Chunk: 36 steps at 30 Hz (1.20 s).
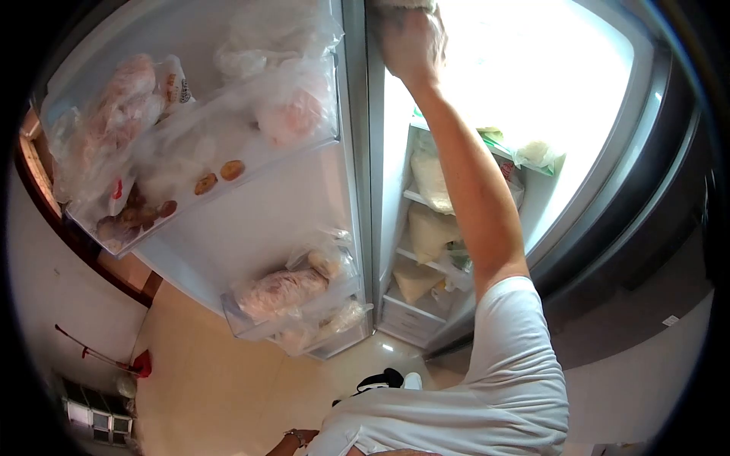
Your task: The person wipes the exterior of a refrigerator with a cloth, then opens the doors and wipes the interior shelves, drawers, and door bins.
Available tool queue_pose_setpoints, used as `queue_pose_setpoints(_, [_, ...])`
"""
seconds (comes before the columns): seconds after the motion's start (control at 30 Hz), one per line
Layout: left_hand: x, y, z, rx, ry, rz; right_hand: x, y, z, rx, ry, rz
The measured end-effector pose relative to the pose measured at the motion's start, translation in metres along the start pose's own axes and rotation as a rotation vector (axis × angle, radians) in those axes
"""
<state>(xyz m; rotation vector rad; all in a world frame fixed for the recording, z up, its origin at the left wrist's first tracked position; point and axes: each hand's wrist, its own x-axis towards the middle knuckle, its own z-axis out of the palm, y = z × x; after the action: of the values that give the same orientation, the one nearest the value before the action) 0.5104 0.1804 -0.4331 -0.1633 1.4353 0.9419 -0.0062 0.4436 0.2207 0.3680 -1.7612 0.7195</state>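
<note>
My right hand (pixel 413 47) is raised at the top of the open fridge-freezer, beside the inner edge of the door frame. Its fingers are closed on what looks like a pale cloth (pixel 407 4), partly cut off by the top edge of the view. Below my right arm, shelves hold bags of pale contents (pixel 432 232). At the bottom edge, my left hand (pixel 281 445) hangs low near a wristband (pixel 296 435); its fingers are out of view.
The open door (pixel 266 197) on the left has bins with wrapped meat (pixel 285 292), plastic bags (pixel 125 99) and small brown items (pixel 232 169). A dark door (pixel 639 251) stands at right. A red-handled tool (pixel 141 363) lies by the left wall, above the tiled floor (pixel 205 365).
</note>
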Motion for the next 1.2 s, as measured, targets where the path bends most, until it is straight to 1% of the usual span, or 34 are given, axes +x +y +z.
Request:
queue_pose_setpoints(0.03, [0.001,0.0,-0.001,0.003,-0.005,0.001,-0.008,-0.003,-0.011,-0.064,-0.062,-0.014])
queue_pose_setpoints(0.07, [0.002,-0.002,-0.001,0.007,-0.008,0.001,-0.015,-0.003,-0.018,-0.065,-0.063,-0.016])
queue_pose_setpoints(0.13, [0.003,-0.002,-0.002,0.008,-0.015,0.004,-0.022,0.002,-0.029,0.153,0.128,-0.153])
queue_pose_setpoints(0.17, [0.004,-0.004,0.0,0.009,-0.016,0.006,-0.02,0.01,-0.032,0.037,0.083,-0.124])
queue_pose_setpoints(0.2, [0.005,-0.005,-0.001,0.012,-0.015,0.011,-0.017,0.006,-0.046,0.11,0.097,-0.129])
queue_pose_setpoints(0.27, [0.004,-0.007,-0.004,0.015,-0.017,0.014,-0.007,-0.004,-0.063,0.087,0.428,-0.299])
queue_pose_setpoints(0.33, [0.003,-0.008,-0.007,0.015,-0.017,0.02,0.009,-0.022,-0.08,0.167,0.493,-0.097])
queue_pose_setpoints(0.4, [0.003,-0.009,-0.01,0.015,-0.016,0.021,0.025,-0.039,-0.1,-0.198,0.613,-0.342])
queue_pose_setpoints(0.47, [0.004,-0.013,-0.014,0.024,-0.021,0.019,0.033,-0.065,-0.102,0.04,0.389,-0.011])
queue_pose_setpoints(0.5, [0.004,-0.015,-0.017,0.026,-0.024,0.017,0.041,-0.049,-0.08,-0.116,0.499,-0.189])
queue_pose_setpoints(0.53, [0.002,-0.014,-0.022,0.027,-0.023,0.017,0.05,-0.046,-0.08,-0.009,0.325,-0.425])
queue_pose_setpoints(0.57, [0.0,-0.016,-0.026,0.034,-0.019,0.013,0.044,-0.045,-0.065,0.114,0.273,-0.434])
queue_pose_setpoints(0.6, [-0.003,-0.016,-0.03,0.034,-0.016,0.012,0.048,-0.036,-0.037,-0.217,0.428,-0.562])
queue_pose_setpoints(0.63, [-0.008,-0.015,-0.034,0.031,-0.006,0.01,0.043,-0.045,-0.038,-0.362,0.394,-0.556])
queue_pose_setpoints(0.67, [-0.011,-0.013,-0.038,0.032,0.013,0.011,0.04,-0.04,-0.046,-0.372,0.391,-0.55])
queue_pose_setpoints(0.7, [-0.019,-0.007,-0.044,0.029,0.043,0.017,0.039,-0.034,-0.055,-0.47,0.304,-0.667])
queue_pose_setpoints(0.73, [-0.029,0.0,-0.049,0.024,0.085,0.03,0.038,-0.031,-0.061,-0.556,0.213,-0.792])
queue_pose_setpoints(0.77, [-0.042,0.011,-0.051,0.012,0.148,0.048,0.029,-0.035,-0.068,-0.495,0.228,-0.81])
queue_pose_setpoints(0.8, [-0.059,0.022,-0.055,-0.027,0.265,0.072,0.021,-0.03,-0.072,-0.547,-0.029,-0.667])
queue_pose_setpoints(0.83, [-0.081,0.035,-0.067,-0.062,0.384,0.096,0.011,-0.023,-0.074,-0.422,0.006,-0.689])
queue_pose_setpoints(0.87, [-0.088,0.029,-0.081,-0.213,0.503,0.146,0.002,-0.014,-0.074,-0.302,0.042,-0.706])
queue_pose_setpoints(0.9, [-0.091,0.018,-0.098,-0.232,0.608,0.288,-0.006,-0.002,-0.071,-0.301,0.041,-0.706])
queue_pose_setpoints(0.93, [-0.103,0.021,-0.107,-0.291,0.829,0.297,-0.012,0.011,-0.067,-0.052,0.003,-0.504])
queue_pose_setpoints(0.97, [-0.132,0.044,-0.111,-0.313,0.94,0.243,-0.013,0.017,-0.066,0.192,-0.028,-0.296])
queue_pose_setpoints(1.0, [-0.142,0.046,-0.121,-0.344,1.059,0.282,-0.01,0.017,-0.069,0.188,-0.021,-0.289])
queue_pose_setpoints(1.03, [-0.152,0.046,-0.129,-0.374,1.177,0.322,-0.004,0.014,-0.074,0.314,-0.033,-0.115])
queue_pose_setpoints(1.07, [-0.163,0.052,-0.134,-0.363,1.18,0.313,-0.001,0.003,-0.083,0.441,-0.045,0.062])
queue_pose_setpoints(1.1, [-0.177,0.058,-0.138,-0.448,1.26,0.377,0.002,-0.006,-0.096,0.464,-0.051,0.0])
queue_pose_setpoints(1.13, [-0.191,0.064,-0.141,-0.532,1.339,0.437,0.008,-0.03,-0.097,0.617,0.013,0.027])
queue_pose_setpoints(1.17, [-0.203,0.072,-0.141,-0.517,1.346,0.419,0.019,-0.029,-0.088,0.377,0.241,-0.19])
queue_pose_setpoints(1.2, [-0.212,0.083,-0.139,-0.581,1.412,0.507,0.022,-0.055,-0.098,0.633,0.199,-0.175])
